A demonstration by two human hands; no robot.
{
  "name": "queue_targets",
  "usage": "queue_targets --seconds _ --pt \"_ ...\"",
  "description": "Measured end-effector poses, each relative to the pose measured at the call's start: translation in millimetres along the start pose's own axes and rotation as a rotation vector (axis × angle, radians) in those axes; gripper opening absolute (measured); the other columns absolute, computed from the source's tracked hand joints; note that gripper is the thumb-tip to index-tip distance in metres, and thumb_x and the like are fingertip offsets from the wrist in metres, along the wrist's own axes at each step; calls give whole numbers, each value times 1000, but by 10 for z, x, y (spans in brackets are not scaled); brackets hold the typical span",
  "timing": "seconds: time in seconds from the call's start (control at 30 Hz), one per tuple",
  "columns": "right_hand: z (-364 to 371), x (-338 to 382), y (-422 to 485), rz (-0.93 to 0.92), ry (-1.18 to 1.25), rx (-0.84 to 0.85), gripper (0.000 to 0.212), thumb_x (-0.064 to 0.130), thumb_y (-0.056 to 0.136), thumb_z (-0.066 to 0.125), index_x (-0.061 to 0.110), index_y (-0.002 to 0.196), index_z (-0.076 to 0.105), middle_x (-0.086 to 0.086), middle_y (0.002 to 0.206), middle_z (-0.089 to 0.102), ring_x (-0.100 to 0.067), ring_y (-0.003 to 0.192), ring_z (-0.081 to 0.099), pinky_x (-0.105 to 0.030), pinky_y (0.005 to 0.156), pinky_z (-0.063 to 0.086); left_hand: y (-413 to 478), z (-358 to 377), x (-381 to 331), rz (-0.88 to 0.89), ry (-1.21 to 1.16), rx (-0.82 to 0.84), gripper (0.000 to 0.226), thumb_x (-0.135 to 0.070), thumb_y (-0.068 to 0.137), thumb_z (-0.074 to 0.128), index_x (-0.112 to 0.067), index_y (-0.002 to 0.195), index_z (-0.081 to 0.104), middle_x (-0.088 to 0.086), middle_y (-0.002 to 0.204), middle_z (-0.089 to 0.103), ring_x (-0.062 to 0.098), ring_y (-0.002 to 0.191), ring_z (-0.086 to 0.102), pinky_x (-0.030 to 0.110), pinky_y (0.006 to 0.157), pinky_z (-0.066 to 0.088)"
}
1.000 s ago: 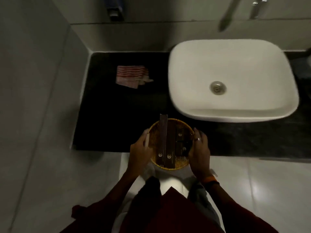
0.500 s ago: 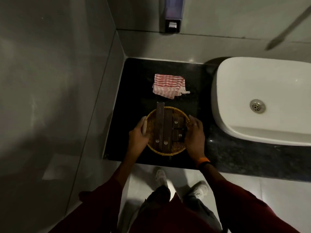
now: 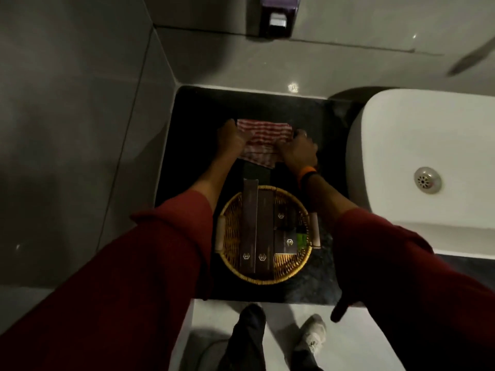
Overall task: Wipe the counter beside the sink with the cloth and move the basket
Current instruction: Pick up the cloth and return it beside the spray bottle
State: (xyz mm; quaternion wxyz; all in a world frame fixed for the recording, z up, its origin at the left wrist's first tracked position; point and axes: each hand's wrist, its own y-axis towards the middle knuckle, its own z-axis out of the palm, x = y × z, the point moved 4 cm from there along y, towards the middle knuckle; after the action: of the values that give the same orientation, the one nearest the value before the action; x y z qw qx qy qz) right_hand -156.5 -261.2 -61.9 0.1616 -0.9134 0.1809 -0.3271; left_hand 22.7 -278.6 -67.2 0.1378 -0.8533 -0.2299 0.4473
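A red-and-white striped cloth point(image 3: 263, 137) lies on the black counter point(image 3: 192, 145) left of the sink. My left hand point(image 3: 231, 139) grips its left edge and my right hand point(image 3: 298, 151) grips its right edge. Nearer to me, a round wicker basket point(image 3: 233, 236) with two pale handles rests on the counter between my forearms, untouched. It holds several dark boxes point(image 3: 257, 228), the long ones sticking out over its far rim.
A white basin point(image 3: 401, 145) with a metal drain point(image 3: 427, 180) fills the right side. A soap dispenser point(image 3: 277, 18) hangs on the back wall. A grey tiled wall point(image 3: 80, 116) closes the left. My shoes point(image 3: 310, 336) stand on the pale floor below.
Both hands have let go of the basket, which now sits on the counter, and have reached forward to take hold of the cloth. The view has shifted closer and leftward.
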Motion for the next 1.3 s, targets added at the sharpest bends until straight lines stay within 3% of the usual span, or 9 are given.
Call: queue_targets --seconds 0.17,0.3,0.47,0.57,0.8,0.93,1.03,1.13,1.3 --pt "-168 -5 -33 27 209 37 47 34 100 58 -5 124 67 -28 128 68 -40 122 63 -41 99 50 -16 25 -113 -69 -134 87 42 -20 88 73 3 123 65 22 123 69 33 113 68 42 98 56" --pt "-741 -124 -381 -21 661 23 39 32 95 60 3 118 71 -18 120 74 -34 114 69 -50 103 55 -495 -50 -514 83 -410 163 29 -13 87 71 3 111 69 9 92 73 19 81 70 29 71 57" --pt "-1806 -684 -695 -6 1035 -32 28 14 74 68 3 100 68 -18 93 74 -31 81 69 -37 64 54 -1206 376 -1339 192 -568 185 19 -19 78 82 -8 82 68 -4 70 75 7 65 73 19 54 55" --pt "-2475 -1304 -759 15 1072 -114 11 8 83 70 13 88 61 -3 76 72 -16 63 68 -24 53 50 -1609 1039 -1848 262 -588 194 24 -10 82 81 -2 93 61 6 87 75 10 73 72 22 65 59" --pt "-3920 -3197 -318 49 1072 -344 27 12 97 67 -4 119 67 -11 94 75 -12 71 73 -25 61 60 -2325 3091 -3075 426 -397 415 46 -8 92 68 -21 132 49 10 126 67 24 111 70 42 90 62" --pt "-4627 -4207 166 105 1057 -426 29 9 99 65 0 126 67 -17 121 74 -29 112 72 -45 99 59 -2559 4230 -3770 498 -249 422 47 -5 86 68 -13 132 60 14 124 70 29 113 68 50 101 55" --pt "-5110 -4770 493 67 869 -525 30 3 97 63 -2 126 65 -22 126 70 -34 120 67 -47 108 53 -2654 4955 -4140 529 -133 444 63 -22 77 67 -7 137 56 15 136 64 26 125 60 41 109 47" --pt "-5424 -5266 743 40 662 -587 31 0 93 63 -3 123 62 -20 123 69 -33 118 66 -23 102 51 -2687 5612 -4237 525 -91 470 60 -17 88 74 -6 142 51 14 145 57 25 135 52 32 113 39" --pt "-5549 -5808 1074 17 543 -545 23 -2 96 60 -5 119 61 -21 117 70 -27 107 65 -52 104 51 -2697 6351 -4250 529 -8 436 45 -14 97 61 1 139 52 22 146 53 35 138 49 30 115 36"
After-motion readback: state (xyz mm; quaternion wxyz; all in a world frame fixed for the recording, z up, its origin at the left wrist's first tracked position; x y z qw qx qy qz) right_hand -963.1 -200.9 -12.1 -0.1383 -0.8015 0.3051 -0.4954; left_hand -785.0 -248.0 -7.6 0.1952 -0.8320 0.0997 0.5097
